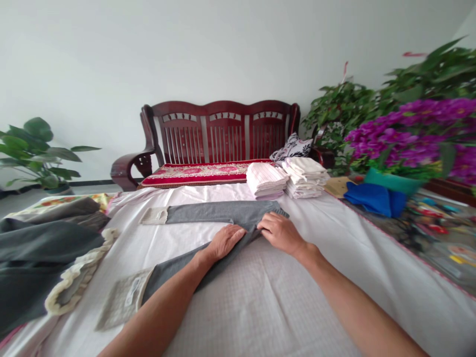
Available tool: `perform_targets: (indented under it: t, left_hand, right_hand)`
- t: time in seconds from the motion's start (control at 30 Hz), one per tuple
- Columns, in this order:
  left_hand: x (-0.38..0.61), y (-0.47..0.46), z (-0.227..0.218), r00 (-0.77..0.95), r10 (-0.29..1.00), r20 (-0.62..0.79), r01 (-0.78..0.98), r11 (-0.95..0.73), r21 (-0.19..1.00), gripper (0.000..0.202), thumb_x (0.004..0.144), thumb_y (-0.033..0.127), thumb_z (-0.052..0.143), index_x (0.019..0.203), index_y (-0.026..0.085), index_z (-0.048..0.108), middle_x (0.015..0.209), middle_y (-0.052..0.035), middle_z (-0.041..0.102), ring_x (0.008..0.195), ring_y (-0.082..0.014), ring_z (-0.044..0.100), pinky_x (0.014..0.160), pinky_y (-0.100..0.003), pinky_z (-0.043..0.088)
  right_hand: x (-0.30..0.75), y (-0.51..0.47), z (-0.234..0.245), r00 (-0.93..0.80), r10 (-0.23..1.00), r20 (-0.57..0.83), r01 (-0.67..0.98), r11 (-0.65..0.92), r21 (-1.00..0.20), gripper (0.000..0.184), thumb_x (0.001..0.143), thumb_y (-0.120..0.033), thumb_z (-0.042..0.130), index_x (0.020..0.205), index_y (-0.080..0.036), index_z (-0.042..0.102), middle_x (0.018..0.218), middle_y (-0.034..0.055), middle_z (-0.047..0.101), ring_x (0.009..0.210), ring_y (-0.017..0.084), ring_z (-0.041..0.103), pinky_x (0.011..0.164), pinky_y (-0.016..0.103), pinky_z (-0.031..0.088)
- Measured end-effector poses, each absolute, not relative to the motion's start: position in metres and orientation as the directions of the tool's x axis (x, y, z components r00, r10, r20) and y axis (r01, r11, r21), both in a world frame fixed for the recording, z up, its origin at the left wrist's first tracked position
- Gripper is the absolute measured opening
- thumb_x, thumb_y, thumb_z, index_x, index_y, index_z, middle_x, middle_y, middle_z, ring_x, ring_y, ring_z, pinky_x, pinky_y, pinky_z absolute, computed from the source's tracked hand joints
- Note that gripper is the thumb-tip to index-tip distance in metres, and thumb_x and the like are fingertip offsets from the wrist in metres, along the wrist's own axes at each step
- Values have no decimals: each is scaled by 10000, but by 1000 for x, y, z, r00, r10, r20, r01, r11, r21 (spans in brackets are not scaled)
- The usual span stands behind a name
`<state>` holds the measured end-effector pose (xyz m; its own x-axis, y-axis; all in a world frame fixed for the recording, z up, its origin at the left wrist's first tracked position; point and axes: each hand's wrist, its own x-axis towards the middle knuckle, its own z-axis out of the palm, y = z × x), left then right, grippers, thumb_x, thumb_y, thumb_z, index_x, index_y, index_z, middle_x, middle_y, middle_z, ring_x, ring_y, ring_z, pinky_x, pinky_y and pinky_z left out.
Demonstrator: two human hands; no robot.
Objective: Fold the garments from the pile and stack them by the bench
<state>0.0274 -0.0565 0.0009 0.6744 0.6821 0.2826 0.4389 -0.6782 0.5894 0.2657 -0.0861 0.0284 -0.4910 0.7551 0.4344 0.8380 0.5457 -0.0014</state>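
Note:
A pair of grey trousers [201, 212] lies spread on the white cloth, its waist end to the right and its legs pointing left. Pale checked cuffs with small white labels end both legs. Across the crotch area my left hand [224, 241] rests flat, fingers stretched out on the fabric. My right hand [281, 232] pinches the near edge of the trousers close to the waistband, where the fabric is drawn into a fold. My left forearm covers part of the nearer leg.
Two stacks of folded pale cloths [265, 179] stand at the far edge of the white cloth [238, 307]. Dark garments with a ruffled cream trim [74, 277] are heaped at left. Blue fabric [375, 198], purple flowers [412, 131] and small items are on the right. Behind is a wooden bench [223, 131].

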Motion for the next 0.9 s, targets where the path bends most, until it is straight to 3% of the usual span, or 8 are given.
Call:
perform_targets:
  t: [0.1,0.23,0.33,0.4,0.5,0.57,0.7,0.9]
  left_hand:
    - [26,-56,0,646,708,285,385,-624,680,510,1061,357,232,1095,222,723,1123,-19,745,1063,-185,646,1024,-301,428]
    - [30,-49,-9,640,722,262,429,-619,658,279,966,246,482,1066,236,741,1103,-2,761,1041,-186,668,998,-302,457]
    - [32,-46,-14,676,671,305,415,-688,595,260,893,152,565,1077,229,732,1141,-10,750,1092,-188,659,1022,-313,450]
    - [33,-48,-14,695,643,322,421,-727,543,257,888,157,598,1103,223,721,1192,-30,731,1145,-200,640,1048,-338,439]
    - [33,-53,-10,720,616,320,444,-763,470,260,907,197,615,1152,220,699,1256,-59,696,1190,-214,616,1066,-378,430]
    - [33,-56,-8,729,610,310,463,-773,433,276,919,224,618,1187,220,682,1285,-73,673,1205,-218,604,1069,-393,429]
    - [32,-59,-7,736,613,287,500,-778,380,325,949,288,592,1267,244,641,1343,-70,630,1219,-226,583,1077,-411,423]
    - [31,-68,-3,772,591,233,530,-801,278,596,878,531,662,1406,276,557,1481,-91,527,1297,-314,511,1105,-508,388]
  right_hand:
    - [290,-113,21,-526,697,487,821,566,77,182,905,-111,578,787,-214,672,807,20,650,809,179,580,745,300,411]
    - [322,-139,10,-474,733,487,855,516,56,225,903,-87,537,743,-216,630,768,9,629,748,161,596,708,291,432]
    - [322,-138,11,-359,747,560,897,441,-14,200,880,-76,542,945,-213,673,954,34,681,924,184,647,826,296,477]
    - [311,-131,15,-355,738,574,900,435,-2,367,849,-42,538,1153,-215,652,1149,56,672,1041,201,640,922,319,478]
    - [292,-119,20,-427,734,528,885,459,76,575,824,-4,519,1350,-232,562,1327,66,611,1050,199,639,919,325,485]
    - [287,-116,20,-486,737,469,861,494,116,511,829,-2,516,1272,-236,616,1227,51,654,969,187,648,851,307,490]
    - [301,-125,16,-501,755,424,858,498,127,285,849,3,505,893,-216,681,878,19,669,807,164,625,735,274,448]
    - [335,-148,16,-484,801,352,872,476,117,279,820,1,503,866,-216,674,869,5,685,763,147,609,723,281,399]
